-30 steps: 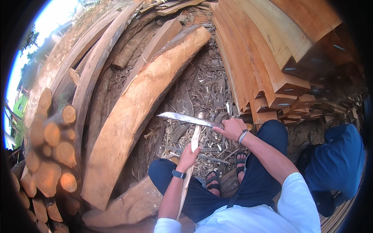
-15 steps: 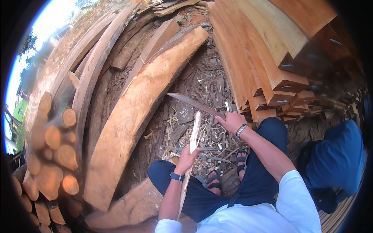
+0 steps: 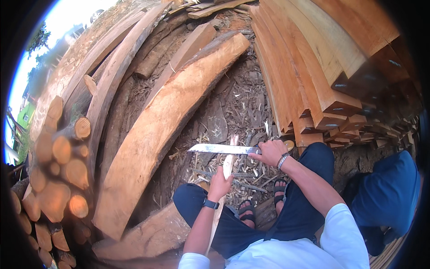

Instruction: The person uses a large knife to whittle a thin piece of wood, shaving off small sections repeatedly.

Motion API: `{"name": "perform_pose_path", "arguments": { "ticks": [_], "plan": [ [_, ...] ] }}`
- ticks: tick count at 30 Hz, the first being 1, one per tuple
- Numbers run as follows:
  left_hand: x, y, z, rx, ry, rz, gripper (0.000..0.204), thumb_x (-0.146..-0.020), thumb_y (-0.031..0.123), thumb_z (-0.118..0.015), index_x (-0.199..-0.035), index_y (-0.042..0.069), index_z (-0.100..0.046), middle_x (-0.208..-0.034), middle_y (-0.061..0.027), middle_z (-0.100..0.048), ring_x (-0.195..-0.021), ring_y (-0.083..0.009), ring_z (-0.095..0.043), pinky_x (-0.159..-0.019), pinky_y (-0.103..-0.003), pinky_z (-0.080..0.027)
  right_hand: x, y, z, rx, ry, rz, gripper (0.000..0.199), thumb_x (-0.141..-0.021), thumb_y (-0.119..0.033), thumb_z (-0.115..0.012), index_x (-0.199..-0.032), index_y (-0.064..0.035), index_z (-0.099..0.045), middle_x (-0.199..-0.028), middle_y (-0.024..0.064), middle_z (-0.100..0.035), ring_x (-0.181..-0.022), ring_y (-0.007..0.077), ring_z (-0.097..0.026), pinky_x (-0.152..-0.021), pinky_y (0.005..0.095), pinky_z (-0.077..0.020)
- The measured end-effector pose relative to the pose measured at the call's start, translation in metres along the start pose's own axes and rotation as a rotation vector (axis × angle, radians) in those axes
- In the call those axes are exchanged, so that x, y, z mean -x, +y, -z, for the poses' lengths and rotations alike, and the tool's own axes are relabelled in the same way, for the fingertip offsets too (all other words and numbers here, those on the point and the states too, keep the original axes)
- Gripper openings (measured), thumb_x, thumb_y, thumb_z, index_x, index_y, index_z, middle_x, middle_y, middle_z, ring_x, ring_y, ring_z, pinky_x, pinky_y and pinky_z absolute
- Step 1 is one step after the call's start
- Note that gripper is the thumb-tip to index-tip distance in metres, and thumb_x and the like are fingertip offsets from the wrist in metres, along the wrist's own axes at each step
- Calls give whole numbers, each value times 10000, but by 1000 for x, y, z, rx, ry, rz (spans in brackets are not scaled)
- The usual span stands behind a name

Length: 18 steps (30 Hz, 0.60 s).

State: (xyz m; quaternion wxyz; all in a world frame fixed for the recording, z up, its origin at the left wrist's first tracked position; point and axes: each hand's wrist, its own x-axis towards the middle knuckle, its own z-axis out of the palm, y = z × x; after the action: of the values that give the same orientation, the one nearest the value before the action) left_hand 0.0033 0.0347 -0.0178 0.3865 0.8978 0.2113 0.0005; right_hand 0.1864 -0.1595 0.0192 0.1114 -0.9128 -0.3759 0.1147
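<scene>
In my right hand (image 3: 272,153) is the handle of a machete (image 3: 221,149), its long pale blade pointing left. The blade lies across the upper part of a peeled wooden stick (image 3: 229,165); whether it bites into the wood I cannot tell. My left hand (image 3: 220,184) is closed around the stick below the blade, and the stick's lower end runs down along my left forearm. Both hands are in front of my bent knees. Wood shavings (image 3: 257,168) litter the ground beneath the stick.
A long thick slab (image 3: 152,121) lies slantwise on the left. Cut logs (image 3: 57,197) are heaped at the far left. Stacked sawn beams (image 3: 291,71) rise on the right. Near my right side is a blue cloth-like thing (image 3: 385,193). My sandalled feet (image 3: 247,210) rest among the shavings.
The machete has swung down from a slant above and right of the stick to nearly level across it. My right hand has lowered slightly; my left still grips the stick.
</scene>
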Motion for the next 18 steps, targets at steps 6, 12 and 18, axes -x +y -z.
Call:
{"name": "perform_pose_path", "arguments": {
  "ticks": [6, 12, 18],
  "plan": [
    [1, 23, 0, 35, -107, 78, 324, -923, 144, -633, -1027, -10, -368, -675, -233, -652, -539, -339, -678, -502, -448, -527, 1, 6, -10, -67, 6, -46, 742, -894, -718, -449, -845, -44, -755, -765, 201, -711, -754, 357, -714, -689, 461, -560],
    [2, 5, -14, -77, -48, -23, 374, -913, 172, -627, -1090, -23, -362, -753, -316, -638, -683, -465, -643, -629, -547, -501, -12, 15, -10, -137, 73, -165, 749, -900, -712, -447, -869, -31, -755, -795, 215, -711, -779, 367, -711, -726, 473, -558],
    [2, 9, -11, -132, -44, 8, 389, -899, 175, -622, -1097, -24, -353, -842, -384, -618, -814, -571, -593, -741, -634, -464, 2, 4, 5, -85, -64, -99, 751, -899, -710, -454, -855, -22, -753, -801, 218, -711, -790, 364, -713, -743, 474, -559]
  ]
}}
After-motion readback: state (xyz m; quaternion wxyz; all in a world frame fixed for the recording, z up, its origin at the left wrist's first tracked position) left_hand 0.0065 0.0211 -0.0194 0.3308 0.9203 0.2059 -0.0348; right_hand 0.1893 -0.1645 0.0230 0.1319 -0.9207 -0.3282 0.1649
